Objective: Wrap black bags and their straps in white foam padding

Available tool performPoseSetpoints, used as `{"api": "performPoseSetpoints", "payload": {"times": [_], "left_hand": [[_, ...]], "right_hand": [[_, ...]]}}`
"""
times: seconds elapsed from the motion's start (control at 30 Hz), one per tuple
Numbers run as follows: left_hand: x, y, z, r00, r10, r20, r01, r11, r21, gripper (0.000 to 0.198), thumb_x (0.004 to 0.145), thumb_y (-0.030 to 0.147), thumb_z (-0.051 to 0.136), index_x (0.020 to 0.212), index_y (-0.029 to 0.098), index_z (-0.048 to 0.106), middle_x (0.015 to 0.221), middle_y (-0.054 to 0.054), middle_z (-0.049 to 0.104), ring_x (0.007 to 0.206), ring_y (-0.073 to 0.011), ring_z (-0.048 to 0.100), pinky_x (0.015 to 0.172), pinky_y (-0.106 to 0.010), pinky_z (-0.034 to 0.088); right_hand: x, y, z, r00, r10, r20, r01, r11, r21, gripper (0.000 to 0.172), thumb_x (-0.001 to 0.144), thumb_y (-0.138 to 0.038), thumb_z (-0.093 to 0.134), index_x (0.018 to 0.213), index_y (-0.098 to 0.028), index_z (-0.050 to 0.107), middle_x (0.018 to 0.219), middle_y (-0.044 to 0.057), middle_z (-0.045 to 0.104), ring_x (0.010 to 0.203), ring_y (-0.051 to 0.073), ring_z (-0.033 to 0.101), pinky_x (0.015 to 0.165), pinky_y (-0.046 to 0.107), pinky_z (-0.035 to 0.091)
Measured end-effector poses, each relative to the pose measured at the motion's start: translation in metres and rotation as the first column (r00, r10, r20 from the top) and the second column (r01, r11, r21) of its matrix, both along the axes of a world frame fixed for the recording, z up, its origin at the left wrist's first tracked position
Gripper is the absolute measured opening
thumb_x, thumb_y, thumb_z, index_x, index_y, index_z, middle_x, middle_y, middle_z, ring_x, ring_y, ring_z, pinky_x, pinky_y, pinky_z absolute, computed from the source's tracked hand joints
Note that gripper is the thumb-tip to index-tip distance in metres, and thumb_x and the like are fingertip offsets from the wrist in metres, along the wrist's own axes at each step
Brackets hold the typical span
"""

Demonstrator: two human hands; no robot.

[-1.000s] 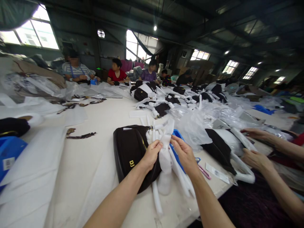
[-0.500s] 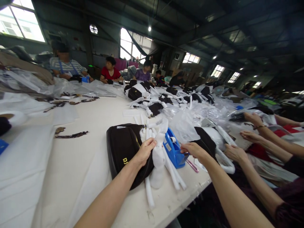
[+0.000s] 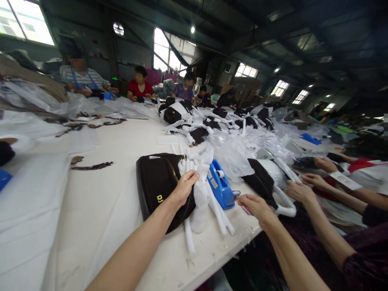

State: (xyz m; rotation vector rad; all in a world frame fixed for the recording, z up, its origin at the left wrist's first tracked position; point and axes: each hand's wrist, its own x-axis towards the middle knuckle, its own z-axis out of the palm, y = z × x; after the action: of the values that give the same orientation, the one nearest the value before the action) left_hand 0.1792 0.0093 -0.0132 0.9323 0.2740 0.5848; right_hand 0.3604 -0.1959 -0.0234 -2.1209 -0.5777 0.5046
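Observation:
A black bag (image 3: 156, 182) with gold lettering lies on the white table in front of me. My left hand (image 3: 185, 188) is closed, thumb and fingers pinching the white foam wrap (image 3: 201, 198) bundled at the bag's right side. Just right of the wrap stands a blue tape dispenser (image 3: 224, 190). At its front cutting edge my right hand (image 3: 254, 206) is closed in a pinch on the end of the tape, which is thin and hard to see. White foam tubes (image 3: 222, 224) lie between bag and dispenser. A pink tool (image 3: 247, 209) shows partly behind my right fingers.
At the right, a co-worker's hands (image 3: 301, 192) work beside another black bag (image 3: 262, 180). Wrapped bags (image 3: 172, 115) and clear plastic (image 3: 233, 157) are heaped farther back. White foam sheets (image 3: 30, 210) cover the left side. Several people sit across the table.
My right hand has moved slightly right and down, away from the dispenser's front edge. My left hand stays on the foam wrap. Co-workers' hands at the right have shifted.

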Motion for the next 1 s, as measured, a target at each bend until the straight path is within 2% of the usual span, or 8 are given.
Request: {"api": "performPoseSetpoints", "payload": {"times": [0.1,0.17,0.27,0.37,0.53,0.7,0.83,1.0], "left_hand": [[-0.001,-0.001,0.001,0.999,0.021,0.025,-0.020,0.999,-0.043,0.042,0.060,0.047,0.083,0.074,0.015,0.060,0.071,0.001,0.062,0.067,-0.0129,0.055,0.068,-0.024,0.041],[0.000,0.001,0.000,0.999,0.007,0.036,-0.004,0.997,-0.079,0.042,0.059,0.046,0.084,0.073,0.015,0.059,0.068,0.000,0.063,0.065,-0.0132,0.056,0.067,-0.025,0.042],[-0.001,0.006,-0.004,0.997,-0.051,0.062,0.060,0.987,-0.149,0.044,0.059,0.047,0.085,0.079,0.015,0.062,0.069,-0.002,0.065,0.068,-0.0166,0.061,0.067,-0.026,0.044],[-0.003,0.013,-0.004,0.991,-0.093,0.091,0.108,0.979,-0.174,0.047,0.061,0.050,0.083,0.084,0.013,0.064,0.076,-0.006,0.068,0.072,-0.0192,0.063,0.065,-0.027,0.045],[-0.006,0.014,0.001,0.991,-0.096,0.089,0.110,0.980,-0.166,0.048,0.059,0.049,0.085,0.083,0.014,0.064,0.073,-0.005,0.066,0.075,-0.0203,0.064,0.071,-0.029,0.046],[-0.006,0.009,0.005,0.996,-0.045,0.071,0.053,0.991,-0.124,0.046,0.059,0.048,0.084,0.081,0.015,0.061,0.071,-0.002,0.063,0.070,-0.0162,0.060,0.071,-0.027,0.044],[-0.006,0.007,0.006,0.998,-0.020,0.063,0.026,0.996,-0.082,0.044,0.060,0.049,0.083,0.075,0.015,0.059,0.070,0.000,0.060,0.064,-0.0120,0.053,0.066,-0.025,0.040],[-0.006,0.006,0.007,0.999,-0.016,0.038,0.018,0.999,-0.049,0.046,0.060,0.052,0.082,0.074,0.015,0.057,0.069,0.000,0.058,0.064,-0.0116,0.050,0.065,-0.025,0.037]], "right_hand": [[-0.008,-0.011,-0.015,0.999,0.003,0.034,-0.001,0.999,-0.045,0.030,0.054,-0.045,0.065,0.039,-0.021,0.056,0.043,0.002,0.051,0.045,0.014,0.040,0.046,0.029,0.028],[-0.016,-0.014,-0.011,0.998,0.053,0.044,-0.051,0.998,-0.044,0.032,0.058,-0.049,0.065,0.043,-0.021,0.058,0.046,0.002,0.053,0.047,0.015,0.042,0.048,0.029,0.030],[-0.032,-0.002,0.016,0.969,0.242,0.041,-0.244,0.968,0.053,0.035,0.071,-0.054,0.064,0.059,-0.021,0.064,0.058,0.001,0.058,0.057,0.016,0.046,0.055,0.028,0.036],[-0.052,0.030,0.058,0.904,0.427,0.025,-0.422,0.878,0.225,0.033,0.077,-0.054,0.065,0.071,-0.022,0.066,0.067,0.001,0.059,0.066,0.016,0.049,0.063,0.028,0.040],[-0.072,0.085,0.104,0.830,0.533,0.165,-0.558,0.785,0.270,0.034,0.077,-0.055,0.065,0.071,-0.022,0.066,0.066,0.000,0.058,0.066,0.016,0.048,0.064,0.028,0.039],[-0.069,0.109,0.099,0.807,0.545,0.228,-0.582,0.801,0.144,0.033,0.075,-0.051,0.063,0.064,-0.020,0.063,0.060,-0.001,0.058,0.058,0.014,0.047,0.057,0.027,0.036],[-0.062,0.113,0.088,0.808,0.521,0.275,-0.558,0.826,0.078,0.029,0.077,-0.046,0.060,0.065,-0.020,0.064,0.060,-0.001,0.060,0.057,0.013,0.049,0.056,0.026,0.036],[-0.062,0.115,0.091,0.807,0.487,0.334,-0.522,0.853,0.017,0.031,0.077,-0.045,0.058,0.060,-0.020,0.062,0.055,-0.002,0.059,0.053,0.013,0.047,0.053,0.026,0.035]]}}
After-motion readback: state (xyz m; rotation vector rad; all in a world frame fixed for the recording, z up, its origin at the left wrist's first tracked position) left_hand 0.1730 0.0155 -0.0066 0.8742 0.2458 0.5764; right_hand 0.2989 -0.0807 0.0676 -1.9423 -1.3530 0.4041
